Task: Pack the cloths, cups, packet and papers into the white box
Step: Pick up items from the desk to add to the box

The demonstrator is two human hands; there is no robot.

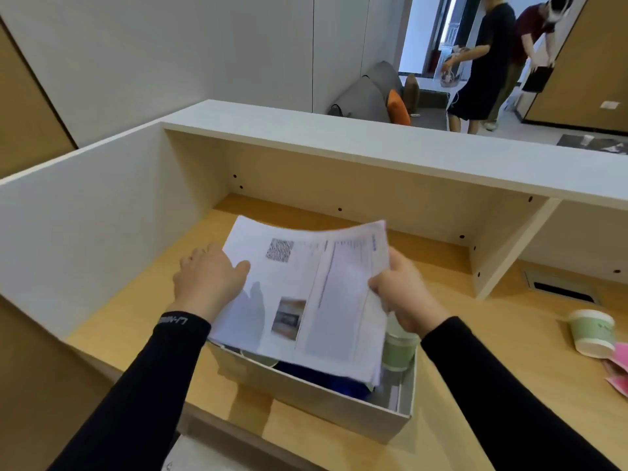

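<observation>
Lowering the sheaf flat is the job here, and the near things set the limits. Closest, the white box [316, 399] sits on the wooden desk [142, 331], with a dark blue cloth [326, 379] and a green-banded paper cup [399, 351] already inside. Just above its opening hang the printed papers [306, 294], tilted and blurred. The right hand [401, 294] pinches their right edge, thumb on top. The left hand [210, 277] lies at the left edge with fingers spread; it may be supporting rather than gripping. Squaring the sheets to the box walls and easing them down beside the cup should keep corners from buckling. Further right, another paper cup [593, 331] lies tipped on the desk beside something pink [618, 368], possibly the packet, both unpacked.
</observation>
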